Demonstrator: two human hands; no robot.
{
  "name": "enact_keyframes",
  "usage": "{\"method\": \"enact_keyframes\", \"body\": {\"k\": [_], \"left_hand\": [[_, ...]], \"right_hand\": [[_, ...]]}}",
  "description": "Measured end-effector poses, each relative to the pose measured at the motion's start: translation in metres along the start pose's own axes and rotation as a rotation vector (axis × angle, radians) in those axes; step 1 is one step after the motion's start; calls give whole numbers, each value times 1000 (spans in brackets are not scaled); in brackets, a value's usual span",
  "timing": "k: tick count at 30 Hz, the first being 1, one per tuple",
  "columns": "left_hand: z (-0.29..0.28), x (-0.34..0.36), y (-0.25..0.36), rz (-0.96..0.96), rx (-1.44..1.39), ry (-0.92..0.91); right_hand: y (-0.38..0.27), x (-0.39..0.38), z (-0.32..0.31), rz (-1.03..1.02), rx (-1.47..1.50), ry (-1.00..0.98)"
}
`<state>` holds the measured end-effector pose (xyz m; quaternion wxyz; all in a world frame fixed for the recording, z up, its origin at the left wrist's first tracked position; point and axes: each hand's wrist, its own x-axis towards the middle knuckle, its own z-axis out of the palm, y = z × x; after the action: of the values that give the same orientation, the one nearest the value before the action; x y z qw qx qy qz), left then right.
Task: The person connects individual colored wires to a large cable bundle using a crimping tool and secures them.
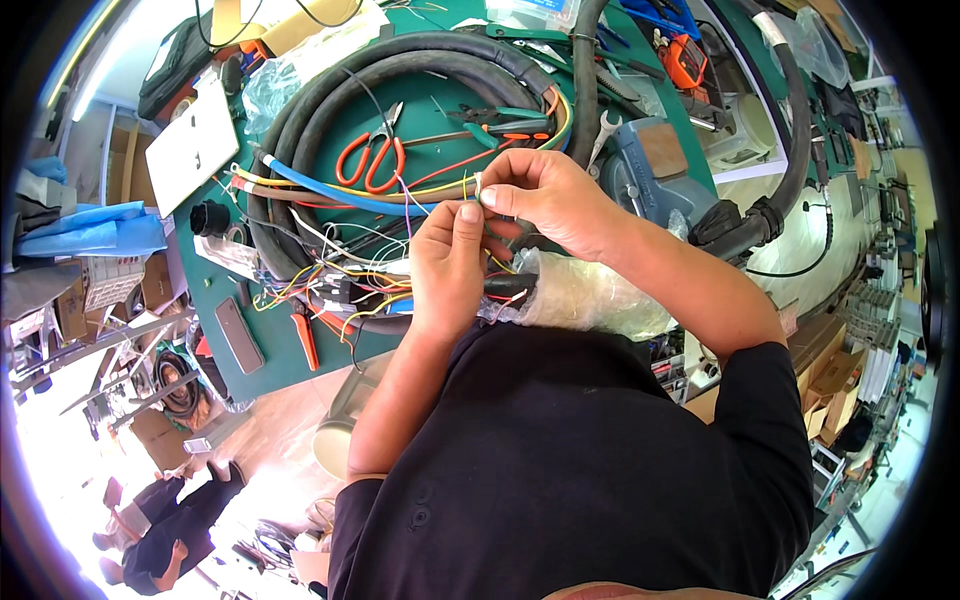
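Note:
Above the near edge of the green work table, my left hand (450, 255) and my right hand (545, 200) meet fingertip to fingertip. Both pinch thin wire at one spot; a small pale piece shows at the right fingertips, its detail too small to make out. Loose thin wires (375, 265) in several colours spread beside my left hand. Behind them run a thick blue wire (340, 197) and a brown one, out of a coiled black cable (290, 130). Inside the coil lie red-handled scissors (384, 165) and green-and-black pliers (500, 122). Below my right forearm rests a plastic-wrapped bundle (590, 295).
A blue-grey vise (640, 170) and a wrench (604, 132) are right of the coil. At the table's left are a phone (238, 335), an orange-handled tool (305, 338) and a white board (193, 148). A thick cable (790, 130) hangs at right. Two people (170, 530) are at lower left.

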<state>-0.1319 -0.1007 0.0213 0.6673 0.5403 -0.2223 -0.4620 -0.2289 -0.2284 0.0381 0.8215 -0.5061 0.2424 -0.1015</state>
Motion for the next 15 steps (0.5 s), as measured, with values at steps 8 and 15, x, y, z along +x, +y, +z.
{"method": "enact_keyframes", "body": {"k": [8, 15], "left_hand": [[5, 1, -3, 63, 99, 52], [3, 1, -5, 50, 62, 42]], "right_hand": [[-1, 0, 3, -4, -33, 58], [0, 1, 2, -14, -34, 23]]}}
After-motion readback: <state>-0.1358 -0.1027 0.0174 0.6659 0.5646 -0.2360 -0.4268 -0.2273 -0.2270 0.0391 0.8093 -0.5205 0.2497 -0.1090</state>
